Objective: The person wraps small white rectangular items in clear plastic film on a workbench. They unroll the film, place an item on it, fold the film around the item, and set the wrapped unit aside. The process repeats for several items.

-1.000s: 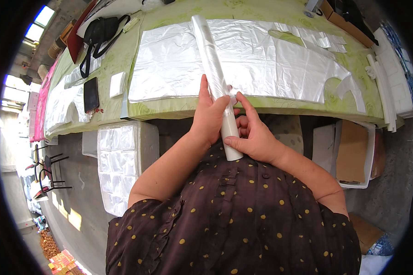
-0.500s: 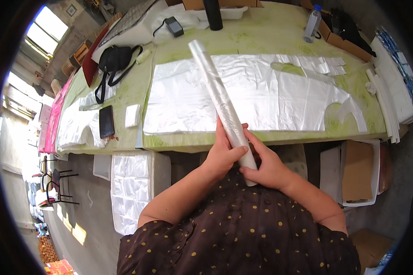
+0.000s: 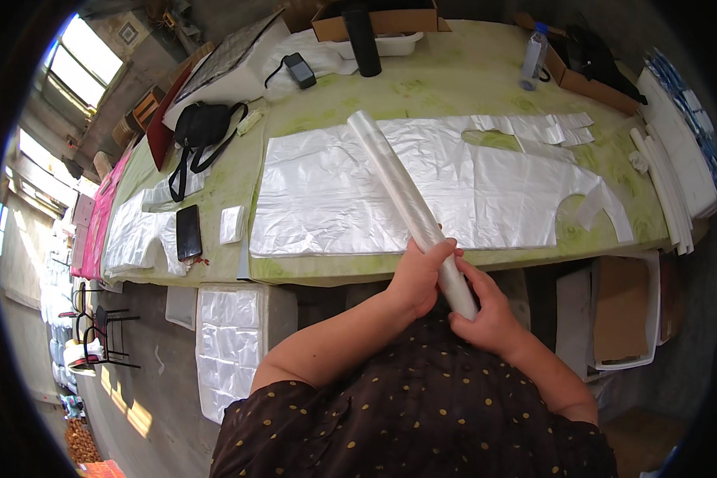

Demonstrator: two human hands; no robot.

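A long, whitish roll of thin plastic slants up and away to the left in front of my body. My left hand is wrapped round its lower part, thumb on top. Close to the near end, my right hand grips the same roll from the right side. Beyond the roll, sheets of clear plastic cut in an apron shape lie flat on the table, with strap-like strips and curved cut-outs at the right. The roll's upper part hangs over these sheets and hides some of them.
On the green patterned table are a black bag, a phone, a black flask and a water bottle. White rolls lie along the right edge. Below stand a bin with cardboard and a packed white stack.
The roll and both hands have shifted right and slightly down in the picture. My left hand now wraps over the roll with its thumb across the top. The view has tilted slightly upward.
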